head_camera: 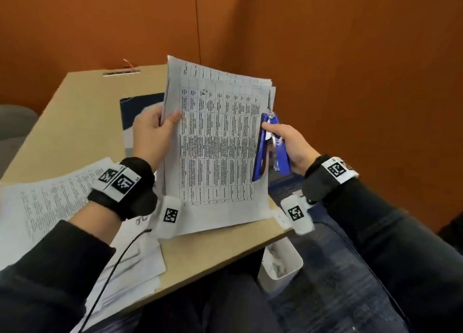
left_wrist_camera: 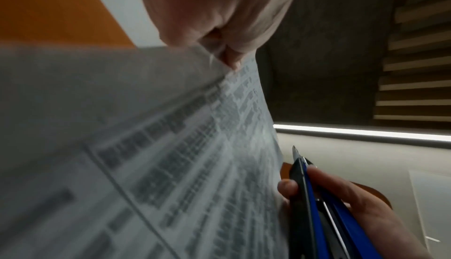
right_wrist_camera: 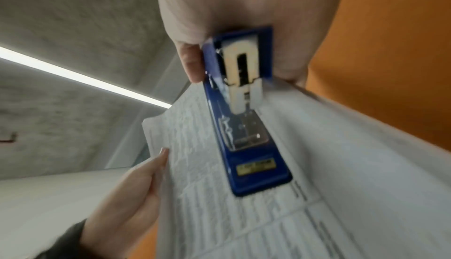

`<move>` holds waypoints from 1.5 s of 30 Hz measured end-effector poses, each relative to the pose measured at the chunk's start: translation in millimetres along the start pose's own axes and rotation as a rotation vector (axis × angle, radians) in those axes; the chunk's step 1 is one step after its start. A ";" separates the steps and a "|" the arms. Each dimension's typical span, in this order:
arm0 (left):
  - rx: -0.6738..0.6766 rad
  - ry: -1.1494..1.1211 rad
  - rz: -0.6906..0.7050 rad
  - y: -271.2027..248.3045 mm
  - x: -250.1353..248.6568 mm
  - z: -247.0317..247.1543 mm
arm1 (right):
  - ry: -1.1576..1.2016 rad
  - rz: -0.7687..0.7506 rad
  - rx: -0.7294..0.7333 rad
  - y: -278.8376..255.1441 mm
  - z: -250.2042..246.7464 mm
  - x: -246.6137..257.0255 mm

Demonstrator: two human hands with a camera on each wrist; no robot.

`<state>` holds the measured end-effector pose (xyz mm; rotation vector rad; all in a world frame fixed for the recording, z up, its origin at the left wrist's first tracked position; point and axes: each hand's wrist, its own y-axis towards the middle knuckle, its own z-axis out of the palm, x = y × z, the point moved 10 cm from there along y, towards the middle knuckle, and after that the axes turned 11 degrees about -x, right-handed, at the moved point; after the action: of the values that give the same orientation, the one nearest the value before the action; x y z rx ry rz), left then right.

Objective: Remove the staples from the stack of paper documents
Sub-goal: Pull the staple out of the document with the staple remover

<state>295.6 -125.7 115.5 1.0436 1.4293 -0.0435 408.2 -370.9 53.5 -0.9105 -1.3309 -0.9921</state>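
The left hand (head_camera: 150,135) grips a stapled stack of printed documents (head_camera: 218,142) by its left edge, thumb on the front sheet, holding it upright above the worktop (head_camera: 82,112). The right hand (head_camera: 290,145) is wrapped around a blue stapler (head_camera: 271,147), which lies against the right edge of the stack with its metal tip pointing up toward the far right corner. The staple itself cannot be made out; both wrist views are blurred, so it is probably near that upper right corner, where the tip is aimed.

More loose sheets (head_camera: 47,197) lie on the worktop at the left, and a small white bin (head_camera: 280,270) stands beside the worktop below the right wrist.

The risks come from working in mid-air. The stack is held only along one edge, so pressure from the stapler could bend or fan the pages rather than lift the staple. A slanted pry could tear the corner. A freed staple could spring loose and miss the bin, dropping onto the lap or floor.
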 end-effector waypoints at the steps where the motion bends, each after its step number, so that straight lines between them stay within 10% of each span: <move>1: -0.047 -0.001 0.036 7.8 -12.8 -4.3 | 0.014 -0.052 0.004 -0.8 11.5 13.0; 7: -0.221 -0.019 0.331 6.3 -82.8 -38.6 | 0.084 -0.304 -0.048 -5.8 33.9 69.0; 14: -0.269 -0.037 0.166 -28.1 -7.2 -40.1 | -0.022 -0.275 0.022 -19.7 49.7 19.2; 21: -0.486 -0.244 0.294 -9.3 -49.6 -63.7 | 0.042 -0.397 -0.067 -19.2 53.8 58.4; 27: -0.328 -0.252 0.240 -36.2 -6.5 -43.1 | -0.025 -0.341 -0.038 -21.3 56.3 24.1; 45: -0.540 -0.131 0.250 -32.5 -19.2 -57.9 | -0.013 -0.354 -0.029 -17.8 70.7 21.2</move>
<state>227.3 -120.2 124.4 0.7432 1.0942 0.4264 367.5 -311.4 77.3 -0.7158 -1.5243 -1.2799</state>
